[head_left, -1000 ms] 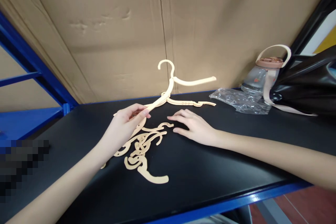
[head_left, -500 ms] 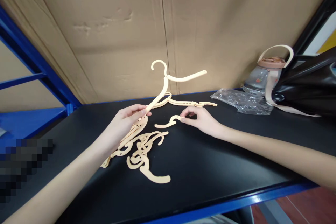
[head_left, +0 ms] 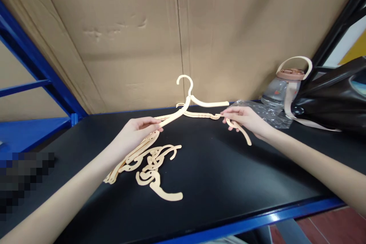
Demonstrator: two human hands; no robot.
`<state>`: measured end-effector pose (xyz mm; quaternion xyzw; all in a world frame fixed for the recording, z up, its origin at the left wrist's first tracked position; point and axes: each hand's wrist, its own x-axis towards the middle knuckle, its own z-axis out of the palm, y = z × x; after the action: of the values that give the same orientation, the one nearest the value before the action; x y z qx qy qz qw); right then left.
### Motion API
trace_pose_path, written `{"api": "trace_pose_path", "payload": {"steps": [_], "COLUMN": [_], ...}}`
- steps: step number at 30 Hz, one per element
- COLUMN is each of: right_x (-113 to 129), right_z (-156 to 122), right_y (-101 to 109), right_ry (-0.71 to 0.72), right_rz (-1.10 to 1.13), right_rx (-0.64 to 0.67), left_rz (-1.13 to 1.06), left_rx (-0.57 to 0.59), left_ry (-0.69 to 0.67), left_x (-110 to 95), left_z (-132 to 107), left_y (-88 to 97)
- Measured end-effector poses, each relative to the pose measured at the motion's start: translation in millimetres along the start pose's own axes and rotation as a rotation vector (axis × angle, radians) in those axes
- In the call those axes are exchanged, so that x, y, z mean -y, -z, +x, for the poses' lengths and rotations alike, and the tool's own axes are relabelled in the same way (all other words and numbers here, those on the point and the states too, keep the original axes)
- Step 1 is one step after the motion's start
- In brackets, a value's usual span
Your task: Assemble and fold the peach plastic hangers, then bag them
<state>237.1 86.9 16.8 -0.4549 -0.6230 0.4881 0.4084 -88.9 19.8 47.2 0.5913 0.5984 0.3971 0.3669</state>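
My left hand (head_left: 144, 127) grips the left arm of a cream clothes hanger (head_left: 190, 93), whose hook points up and whose other arm reaches right. Between the thumb and fingers of my right hand (head_left: 244, 118) is a small curved hanger piece (head_left: 243, 133), its free end hanging down to the right. That piece is near the tip of the held hanger's right arm, and I cannot tell whether anything touches. Behind, another hanger (head_left: 200, 114) lies on the table. Under and beside my left hand lie stacked hanger arms (head_left: 137, 152) and a pile of loose curved pieces (head_left: 154, 164).
A black tabletop (head_left: 217, 183) has a blue front edge (head_left: 257, 217). Cardboard (head_left: 120, 45) stands along the back. On the right are crumpled clear plastic (head_left: 251, 108), a bottle (head_left: 277, 89) with a strap, and a black bag (head_left: 331, 95). A blue frame (head_left: 37, 57) rises at left.
My right hand has moved right and slightly up with the small curved piece, which has turned so its free end points down right. The held hanger has lowered and shifted right.
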Motion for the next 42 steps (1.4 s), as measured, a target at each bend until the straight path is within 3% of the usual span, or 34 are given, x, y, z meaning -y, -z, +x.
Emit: {"api": "trace_pose_path", "payload": {"steps": [2, 5, 9, 15, 17, 20, 22, 23, 24, 26, 28, 30, 33, 37, 42], "right_x": [-13, -22, -13, -1, 0, 2, 5, 8, 10, 17, 23, 27, 25, 14, 11], "right_z": [4, 9, 5, -7, -10, -15, -19, -22, -25, -31, -37, -42, -47, -48, -52], "right_y": [6, 11, 10, 3, -1, -10, -17, -22, -26, -36, -47, -57, -71, -80, -76], "right_ry": [-0.046, 0.025, 0.128, 0.228, 0.230, 0.246, 0.261, 0.260, 0.256, 0.252, 0.267, 0.289, 0.337, 0.351, 0.470], "right_rz": [-0.042, -0.097, -0.147, -0.410, -0.391, -0.312, -0.252, -0.223, -0.194, -0.135, -0.078, -0.044, -0.003, 0.018, -0.278], "right_rx": [0.052, 0.058, 0.006, 0.137, 0.133, 0.034, -0.027, -0.048, -0.066, -0.082, -0.061, -0.022, 0.065, 0.137, 0.191], "left_rz": [0.084, 0.208, 0.384, 0.509, 0.588, 0.716, 0.652, 0.553, 0.442, 0.230, 0.026, -0.217, -0.418, -0.491, -0.472], "left_rx": [-0.013, -0.029, -0.002, 0.031, -0.079, -0.393, -0.451, -0.383, -0.236, 0.104, 0.272, 0.348, 0.403, 0.421, 0.467], "left_ry": [-0.027, -0.081, -0.156, -0.202, -0.297, -0.556, -0.689, -0.698, -0.654, -0.462, -0.270, -0.184, -0.168, -0.120, -0.064], "left_x": [0, 4, 8, 3, 0, -8, -14, -17, -19, -21, -21, -19, -17, -13, -4], "left_z": [2, 8, 13, 9, 5, -10, -26, -34, -41, -51, -51, -43, -28, -22, -26], "left_y": [2.8, 9.8, 16.2, 12.2, 9.1, -1.8, -16.0, -25.1, -35.1, -55.8, -74.2, -86.8, -93.6, -89.9, -86.6]}}
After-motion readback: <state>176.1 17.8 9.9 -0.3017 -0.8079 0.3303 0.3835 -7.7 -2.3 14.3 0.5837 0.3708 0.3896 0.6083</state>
